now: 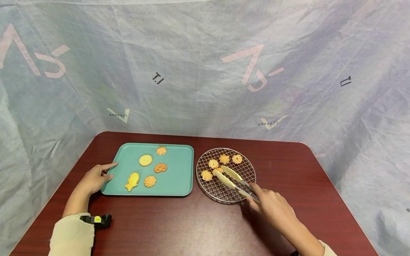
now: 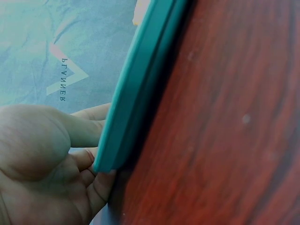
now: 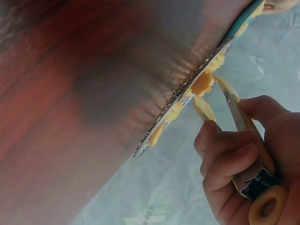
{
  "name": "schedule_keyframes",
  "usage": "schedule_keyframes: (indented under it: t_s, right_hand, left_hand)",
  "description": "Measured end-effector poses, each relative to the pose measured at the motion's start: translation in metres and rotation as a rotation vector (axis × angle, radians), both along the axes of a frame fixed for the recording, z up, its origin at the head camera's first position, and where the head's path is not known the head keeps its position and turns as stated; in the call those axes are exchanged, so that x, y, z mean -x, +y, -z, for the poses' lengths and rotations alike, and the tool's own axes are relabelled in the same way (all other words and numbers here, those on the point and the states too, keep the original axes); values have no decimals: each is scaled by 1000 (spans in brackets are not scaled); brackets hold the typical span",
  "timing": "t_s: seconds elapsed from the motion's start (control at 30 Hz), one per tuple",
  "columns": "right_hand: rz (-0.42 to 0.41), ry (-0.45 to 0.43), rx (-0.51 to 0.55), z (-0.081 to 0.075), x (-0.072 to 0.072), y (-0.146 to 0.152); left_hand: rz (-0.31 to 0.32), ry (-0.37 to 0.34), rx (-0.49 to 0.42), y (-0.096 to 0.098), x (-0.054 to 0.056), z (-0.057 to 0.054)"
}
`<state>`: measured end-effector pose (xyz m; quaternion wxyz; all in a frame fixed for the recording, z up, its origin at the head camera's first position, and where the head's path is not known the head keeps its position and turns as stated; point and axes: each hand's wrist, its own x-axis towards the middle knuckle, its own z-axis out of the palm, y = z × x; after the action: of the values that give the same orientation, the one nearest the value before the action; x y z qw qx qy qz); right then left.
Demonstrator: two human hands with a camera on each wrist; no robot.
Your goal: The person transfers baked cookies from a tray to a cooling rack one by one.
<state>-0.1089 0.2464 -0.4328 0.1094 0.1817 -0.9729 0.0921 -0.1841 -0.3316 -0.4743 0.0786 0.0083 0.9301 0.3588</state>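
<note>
tongs [image 1: 226, 180] gripped in right hand [image 1: 274, 208], cookie [image 3: 201, 84] at their tips, left hand [image 1: 94, 179] holding tray [image 1: 176, 177]

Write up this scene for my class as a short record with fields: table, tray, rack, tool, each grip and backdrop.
Table: dark red-brown
Tray: teal, rectangular
On tray: flower-shaped cookie, round yellow cookie, pretzel-shaped cookie, swirl cookie, fish-shaped cookie
Rack: round, wire mesh, right of the tray
On rack: five cookies
Tongs: tips at one rack cookie; contact unclear
Left grip: touches the tray's left edge
Right grip: holds the tongs
Backdrop: pale printed fabric
</note>
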Motion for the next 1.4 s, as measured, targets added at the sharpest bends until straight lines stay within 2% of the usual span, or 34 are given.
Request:
schedule_keyframes:
  t_s: [0.47,1.4]
  right_hand:
    - [29,-65,-31,2,-3,6]
    - [25,-78,1,-2,-3,5]
  left_hand:
    - [-2,-12,-14,0,0,1]
    - [1,-5,11,-1,1,2]
